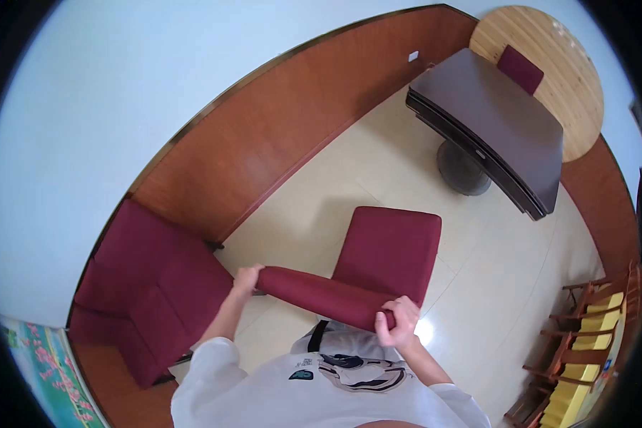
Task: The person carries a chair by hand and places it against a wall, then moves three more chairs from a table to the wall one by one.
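Observation:
In front of my body stands a dark red upholstered chair (389, 246), its seat pointing away from me and its padded backrest closest to me. My left hand (249, 277) is closed around the left end of the backrest's top. At the right end, my right hand (399, 319) grips the same backrest, thumb on the near side and fingers over the top. The chair's legs are hidden below the seat.
To the left, more dark red chairs (157, 271) stand by the wood-panelled wall. A dark table (492, 114) on a round pedestal stands ahead right, a round wooden tabletop (578, 78) behind it. Wooden chairs with yellow covers (595, 332) line the right side.

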Demonstrator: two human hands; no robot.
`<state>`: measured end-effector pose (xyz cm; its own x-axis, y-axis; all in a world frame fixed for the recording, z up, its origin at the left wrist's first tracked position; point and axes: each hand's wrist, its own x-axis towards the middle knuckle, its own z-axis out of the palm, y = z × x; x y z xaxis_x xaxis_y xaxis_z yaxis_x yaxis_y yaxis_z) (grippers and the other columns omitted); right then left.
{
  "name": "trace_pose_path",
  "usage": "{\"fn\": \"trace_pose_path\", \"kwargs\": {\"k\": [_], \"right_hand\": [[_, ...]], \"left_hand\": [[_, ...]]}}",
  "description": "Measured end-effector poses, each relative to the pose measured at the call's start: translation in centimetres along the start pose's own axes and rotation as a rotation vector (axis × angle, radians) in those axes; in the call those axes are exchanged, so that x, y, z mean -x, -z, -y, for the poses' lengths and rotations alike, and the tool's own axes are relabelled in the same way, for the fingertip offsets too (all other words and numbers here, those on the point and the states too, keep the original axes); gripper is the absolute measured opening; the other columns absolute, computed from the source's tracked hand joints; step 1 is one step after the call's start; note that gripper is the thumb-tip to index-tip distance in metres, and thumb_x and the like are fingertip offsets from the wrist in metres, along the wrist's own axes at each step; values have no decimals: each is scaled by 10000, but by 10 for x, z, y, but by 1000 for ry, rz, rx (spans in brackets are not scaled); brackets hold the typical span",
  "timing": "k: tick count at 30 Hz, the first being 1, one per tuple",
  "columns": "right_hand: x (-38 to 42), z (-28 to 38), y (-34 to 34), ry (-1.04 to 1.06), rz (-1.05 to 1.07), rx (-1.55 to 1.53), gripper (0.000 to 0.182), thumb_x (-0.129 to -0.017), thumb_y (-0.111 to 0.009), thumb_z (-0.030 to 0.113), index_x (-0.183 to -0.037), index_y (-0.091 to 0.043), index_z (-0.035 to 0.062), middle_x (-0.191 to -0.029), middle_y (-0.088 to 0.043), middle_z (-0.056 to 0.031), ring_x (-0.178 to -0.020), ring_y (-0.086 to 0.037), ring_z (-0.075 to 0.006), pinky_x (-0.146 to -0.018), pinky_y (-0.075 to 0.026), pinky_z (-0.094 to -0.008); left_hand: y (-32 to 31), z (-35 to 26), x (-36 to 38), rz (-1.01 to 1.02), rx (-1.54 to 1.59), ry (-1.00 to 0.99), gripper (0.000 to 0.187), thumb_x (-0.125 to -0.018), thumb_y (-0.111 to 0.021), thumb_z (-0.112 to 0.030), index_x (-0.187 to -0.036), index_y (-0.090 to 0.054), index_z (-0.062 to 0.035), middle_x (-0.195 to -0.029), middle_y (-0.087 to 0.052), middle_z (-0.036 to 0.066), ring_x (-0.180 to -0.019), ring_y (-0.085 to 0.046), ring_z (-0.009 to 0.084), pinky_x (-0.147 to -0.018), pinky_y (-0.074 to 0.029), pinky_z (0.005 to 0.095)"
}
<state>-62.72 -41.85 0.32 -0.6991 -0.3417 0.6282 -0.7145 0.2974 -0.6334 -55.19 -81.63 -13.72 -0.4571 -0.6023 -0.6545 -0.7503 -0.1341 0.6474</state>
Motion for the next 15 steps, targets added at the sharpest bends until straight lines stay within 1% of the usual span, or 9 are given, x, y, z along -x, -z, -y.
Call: {"fn": "trace_pose_path", "kwargs": {"k": [1,3,5,6,9,10,12,13,15], "right_hand": [[1,2,-3,-6,-27,-6,125,-591,-634,67,-667,-548,16,-578,-512,-104,-478,-478,-261,-456,-384,-350],[5,2,-11,5,-55,-10,135,-594,-642,71,-667,-542,17,-580,-507,-100,-475,-468,-262,-456,-378,-350],[7,-2,-17,-1,-97,-36,144,-599,-652,79,-668,-538,24,-585,-506,-103,-479,-456,-262,-463,-366,-354],[7,-4,-17,-10,-121,-38,143,-602,-651,80,-668,-538,25,-585,-504,-104,-479,-454,-264,-463,-364,-356],[16,-14,-21,-3,-146,-47,144,-614,-652,92,-680,-542,26,-600,-503,-106,-492,-454,-265,-468,-361,-361],[17,-17,-22,11,-148,-53,147,-615,-655,95,-683,-543,27,-602,-503,-105,-494,-455,-264,-469,-363,-359],[18,-25,-26,27,-144,-67,149,-618,-660,100,-686,-546,33,-600,-501,-100,-497,-458,-259,-471,-369,-349],[17,-26,-31,26,-154,-79,150,-615,-663,100,-687,-549,35,-604,-506,-98,-500,-462,-253,-473,-375,-339],[14,-25,-45,14,-159,-78,157,-608,-667,106,-690,-554,34,-612,-516,-94,-507,-469,-248,-475,-379,-335]], "left_hand": [[5,-27,13,25,-49,-67,440,-764,-577,-319,-953,-641,74,-910,-657,184,-794,-639,285,-708,-482,390],[15,-41,-7,14,-92,-80,450,-757,-579,-327,-963,-641,69,-928,-653,187,-840,-628,276,-725,-472,397],[10,-88,23,-53,-170,-20,456,-756,-572,-333,-979,-640,58,-943,-653,176,-866,-616,269,-740,-458,386],[15,-79,-4,-44,-186,-58,464,-757,-568,-343,-1006,-638,42,-972,-649,167,-872,-615,271,-758,-455,375],[14,-103,11,-66,-275,-100,481,-758,-565,-340,-1048,-621,40,-978,-652,156,-896,-610,280,-781,-450,385],[14,-100,7,-72,-264,-121,481,-758,-565,-340,-1048,-621,40,-978,-652,156,-896,-610,280,-781,-450,385],[16,-95,-9,-146,-272,-110,433,-763,-560,-320,-1001,-635,34,-879,-653,132,-794,-610,254,-680,-458,377],[15,-104,-10,-147,-269,-124,433,-763,-560,-320,-1001,-635,34,-879,-653,132,-794,-610,254,-680,-458,377],[21,-111,8,-83,-134,-19,330,-772,-556,-300,-882,-639,0,-737,-606,88,-620,-559,194,-517,-410,349]]}}
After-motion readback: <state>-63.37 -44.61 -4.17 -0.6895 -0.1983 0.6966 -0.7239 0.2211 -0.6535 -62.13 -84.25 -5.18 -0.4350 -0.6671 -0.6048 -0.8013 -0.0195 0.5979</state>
